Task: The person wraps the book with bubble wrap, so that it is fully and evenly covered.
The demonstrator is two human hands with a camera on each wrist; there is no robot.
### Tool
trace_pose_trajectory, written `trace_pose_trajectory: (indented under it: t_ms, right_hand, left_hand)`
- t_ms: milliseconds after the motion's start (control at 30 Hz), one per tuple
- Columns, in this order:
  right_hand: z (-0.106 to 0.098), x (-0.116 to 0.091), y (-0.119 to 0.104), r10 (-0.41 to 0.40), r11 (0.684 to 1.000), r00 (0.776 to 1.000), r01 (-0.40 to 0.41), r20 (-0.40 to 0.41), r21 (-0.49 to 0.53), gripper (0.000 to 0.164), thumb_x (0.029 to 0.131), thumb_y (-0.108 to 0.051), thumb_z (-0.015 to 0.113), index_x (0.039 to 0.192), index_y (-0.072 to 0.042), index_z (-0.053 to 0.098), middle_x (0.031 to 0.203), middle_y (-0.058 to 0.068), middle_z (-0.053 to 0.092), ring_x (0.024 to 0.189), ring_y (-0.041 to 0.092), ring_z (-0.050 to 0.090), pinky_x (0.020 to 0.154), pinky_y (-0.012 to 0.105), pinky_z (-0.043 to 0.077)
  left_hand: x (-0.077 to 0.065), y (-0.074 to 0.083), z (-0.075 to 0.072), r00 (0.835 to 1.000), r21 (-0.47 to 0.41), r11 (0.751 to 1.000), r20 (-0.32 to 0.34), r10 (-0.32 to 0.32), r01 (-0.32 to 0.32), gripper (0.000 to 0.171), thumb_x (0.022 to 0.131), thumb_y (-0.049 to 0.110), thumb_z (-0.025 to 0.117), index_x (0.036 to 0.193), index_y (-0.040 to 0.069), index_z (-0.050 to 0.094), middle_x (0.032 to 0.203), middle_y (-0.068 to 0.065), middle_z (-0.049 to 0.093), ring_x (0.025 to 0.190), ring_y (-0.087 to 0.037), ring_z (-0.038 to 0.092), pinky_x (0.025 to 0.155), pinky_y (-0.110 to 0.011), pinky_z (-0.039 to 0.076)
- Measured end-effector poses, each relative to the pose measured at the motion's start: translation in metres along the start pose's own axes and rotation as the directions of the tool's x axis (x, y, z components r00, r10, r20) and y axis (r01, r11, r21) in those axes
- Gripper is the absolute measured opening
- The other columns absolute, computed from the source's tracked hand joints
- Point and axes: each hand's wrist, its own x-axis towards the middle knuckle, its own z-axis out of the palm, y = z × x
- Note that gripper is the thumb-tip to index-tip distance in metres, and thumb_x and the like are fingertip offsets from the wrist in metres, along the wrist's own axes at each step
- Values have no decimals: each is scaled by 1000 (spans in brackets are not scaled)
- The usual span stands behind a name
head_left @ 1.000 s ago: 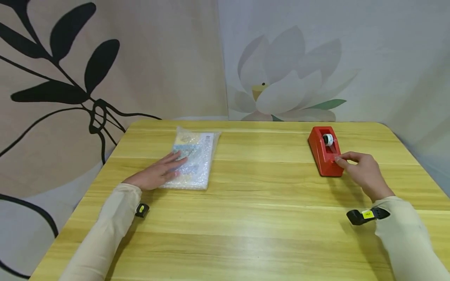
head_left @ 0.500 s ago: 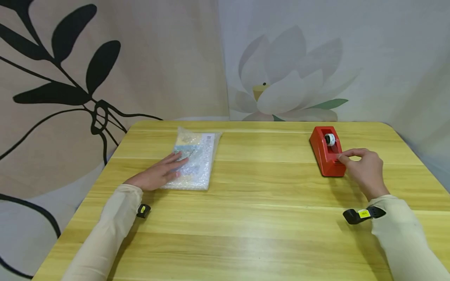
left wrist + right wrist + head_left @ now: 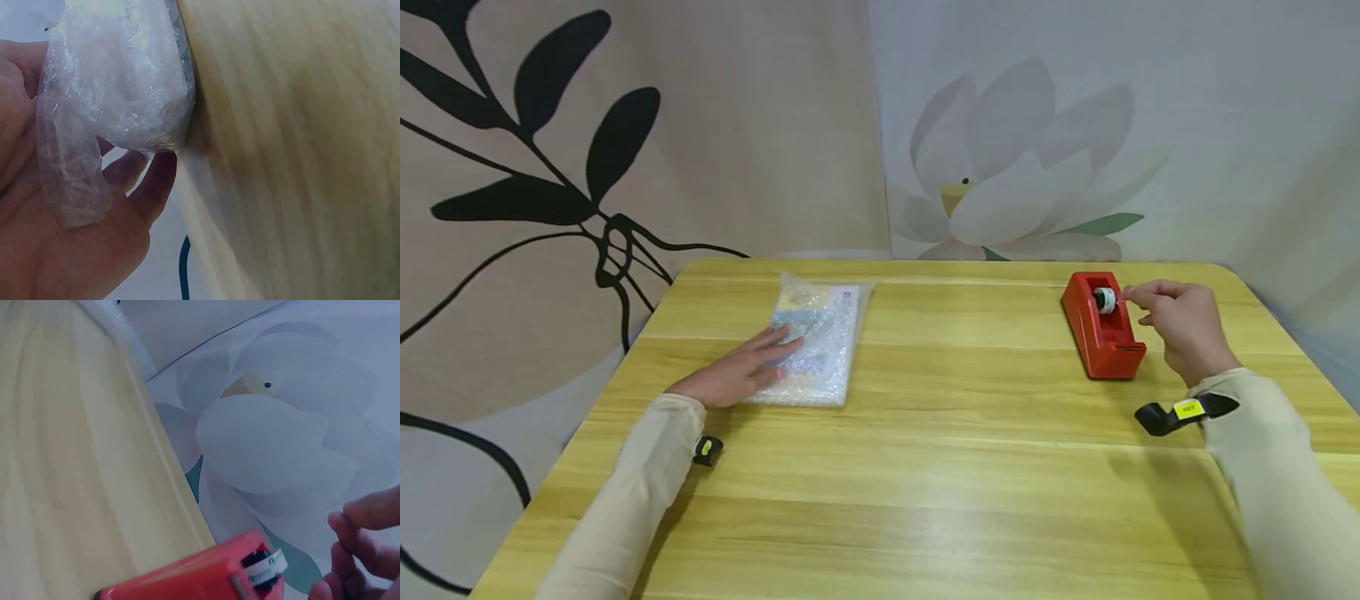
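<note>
A flat book-like item in a clear bubble-wrap bag lies on the table's left side. My left hand rests across its left part with fingers spread, and in the left wrist view the bag's loose plastic flap lies against the palm. A red tape dispenser stands at the back right, holding a small roll of tape. My right hand is raised beside the roll, thumb and forefinger pinched together on the clear tape, which barely shows. In the right wrist view these fingertips hover right of the dispenser.
The wooden table ends at a back edge against a wall hanging printed with leaves and a flower. Black wrist cameras sit on both wrists.
My right hand has risen from the dispenser's front cutting edge to beside the tape roll, thumb and forefinger still pinched. The left hand and the bubble-wrapped item stay in place.
</note>
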Motion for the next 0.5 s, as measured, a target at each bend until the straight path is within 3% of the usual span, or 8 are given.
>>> trace_pose_trajectory:
  t_ms: [67,267,400,500]
  right_hand:
    - [-2,5,-5,22,999,999,-22,27,24,29,104,-41,50,113,-20,69,105,-23,51,98,11,44,78,16,48]
    - [0,17,-19,79,995,996,-81,36,62,36,103,-40,50,127,-16,62,109,-17,49,102,11,44,81,14,50]
    - [-1,23,-26,74,992,996,-78,38,100,20,103,-34,52,108,-23,68,104,-15,53,98,11,45,76,13,50]
    - [-6,27,-35,91,986,995,-97,50,133,20,103,-31,53,88,-32,66,101,-15,54,97,12,45,74,12,50]
  left_hand:
    - [0,0,0,1000,1,1000,-1,2,-2,55,109,29,41,159,11,28,169,-22,5,155,-48,-3,120,-73,6]
    - [-1,0,2,1000,-10,1000,-5,1,-1,55,109,29,42,159,10,28,169,-22,5,155,-48,-4,120,-73,5]
    - [-2,-1,2,1000,-12,1000,-10,6,-6,55,109,29,42,159,9,28,169,-23,5,155,-49,-3,120,-73,5]
    - [-1,-1,1,1000,-7,1000,-10,12,-12,55,109,29,43,158,9,29,169,-23,6,155,-49,-2,120,-73,6]
